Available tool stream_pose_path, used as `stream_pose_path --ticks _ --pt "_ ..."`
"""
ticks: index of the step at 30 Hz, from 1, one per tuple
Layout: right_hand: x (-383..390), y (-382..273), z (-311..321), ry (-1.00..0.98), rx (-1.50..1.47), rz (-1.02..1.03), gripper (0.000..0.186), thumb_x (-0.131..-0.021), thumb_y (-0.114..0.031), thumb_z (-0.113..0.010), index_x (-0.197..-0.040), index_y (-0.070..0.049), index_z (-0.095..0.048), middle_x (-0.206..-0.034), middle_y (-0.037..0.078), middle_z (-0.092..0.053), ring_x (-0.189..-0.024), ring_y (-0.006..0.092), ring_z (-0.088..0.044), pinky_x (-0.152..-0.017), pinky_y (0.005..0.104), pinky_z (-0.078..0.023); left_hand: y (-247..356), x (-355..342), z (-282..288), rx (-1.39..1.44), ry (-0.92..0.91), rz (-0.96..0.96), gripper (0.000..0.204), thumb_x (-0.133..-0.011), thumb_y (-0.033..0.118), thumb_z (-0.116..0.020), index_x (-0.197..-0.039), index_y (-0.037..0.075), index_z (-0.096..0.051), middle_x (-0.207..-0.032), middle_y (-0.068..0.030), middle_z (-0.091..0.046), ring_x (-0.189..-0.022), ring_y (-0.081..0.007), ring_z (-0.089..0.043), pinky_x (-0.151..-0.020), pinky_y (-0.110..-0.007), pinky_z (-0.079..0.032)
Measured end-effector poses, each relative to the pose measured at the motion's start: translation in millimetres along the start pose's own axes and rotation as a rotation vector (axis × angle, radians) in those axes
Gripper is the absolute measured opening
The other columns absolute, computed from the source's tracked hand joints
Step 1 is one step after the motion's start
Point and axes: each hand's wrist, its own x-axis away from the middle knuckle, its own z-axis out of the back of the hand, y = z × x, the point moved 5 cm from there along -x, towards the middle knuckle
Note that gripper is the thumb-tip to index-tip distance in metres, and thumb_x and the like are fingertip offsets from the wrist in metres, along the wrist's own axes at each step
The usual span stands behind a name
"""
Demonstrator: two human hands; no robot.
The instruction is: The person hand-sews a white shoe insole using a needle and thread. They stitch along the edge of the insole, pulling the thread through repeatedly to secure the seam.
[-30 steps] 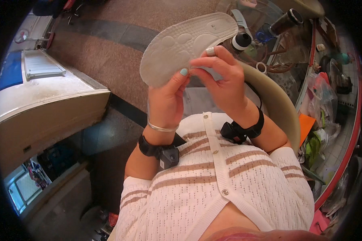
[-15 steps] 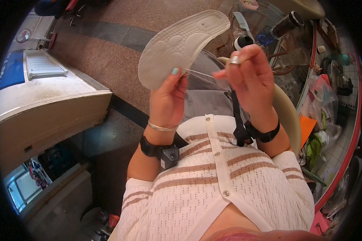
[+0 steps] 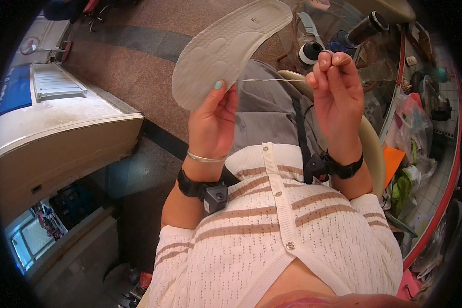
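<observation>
We look down past a cream knit top (image 3: 241, 220) with brown stripes, over a brown speckled floor (image 3: 143, 77) with a dark band across it. To our left stands a white-topped counter (image 3: 95, 114). Grey trousers (image 3: 264, 131) cover our lap, and an olive chair (image 3: 373, 149) curves round our right side. Above and beyond the lap, slightly left of centre, a pale, foot-shaped insole (image 3: 223, 54) with quilted texture is held up at a slant. Our left hand (image 3: 213, 120) pinches its near end, thumb on top. Our right hand (image 3: 339, 92) is raised to the right, well apart from the insole, fingertips drawn together on a thread; we cannot tell what else they grip. Beyond it lie a dark bottle (image 3: 367, 29) and a pale comb (image 3: 310, 28). A silver bracelet (image 3: 207, 158) circles our left wrist. Thinnest of all, the white thread (image 3: 272, 80) runs taut from beside the left thumb to the right fingers.
</observation>
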Motion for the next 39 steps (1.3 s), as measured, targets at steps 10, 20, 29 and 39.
stream_pose_path --ticks 10,20,29,39 --pt "0 -10 5 0.012 0.004 0.137 0.008 -0.088 -0.005 -0.044 -0.095 -0.005 -0.049 -0.088 0.008 -0.057 -0.082 0.0182 -0.058 -0.090 0.0422 -0.042 -2 0 -2 0.000 0.005 -0.038 0.019 -0.080 0.002 -0.058 -0.099 0.002 -0.054 -0.095 -0.0079 -0.059 -0.086 -0.0164 -0.058 -0.079 -0.025 -0.048" --pt "-2 -14 12 0.075 -0.045 0.055 0.010 -0.087 -0.006 -0.048 -0.096 -0.003 -0.052 -0.082 0.006 -0.056 -0.071 0.0138 -0.054 -0.072 0.0300 -0.047 2 -1 3 0.047 0.000 -0.058 0.016 -0.081 0.003 -0.057 -0.097 0.001 -0.055 -0.095 -0.0087 -0.060 -0.086 -0.0159 -0.057 -0.078 -0.024 -0.048" --pt "5 41 -22 -0.035 0.461 -0.317 0.009 -0.081 -0.002 -0.054 -0.090 0.000 -0.055 -0.072 0.002 -0.054 -0.058 0.0066 -0.052 -0.051 0.0194 -0.042 -12 1 -5 0.329 -0.170 0.198 0.017 -0.084 0.003 -0.052 -0.100 -0.004 -0.053 -0.094 -0.0125 -0.058 -0.085 -0.0177 -0.055 -0.073 -0.023 -0.050" --pt "7 54 -27 -0.120 0.511 -0.375 0.006 -0.080 -0.001 -0.055 -0.086 0.000 -0.056 -0.079 0.000 -0.054 -0.065 0.0046 -0.051 -0.057 0.0176 -0.042 -17 0 -4 0.458 -0.170 0.299 0.018 -0.084 0.005 -0.052 -0.100 -0.005 -0.052 -0.093 -0.0132 -0.057 -0.085 -0.0172 -0.055 -0.074 -0.025 -0.050"
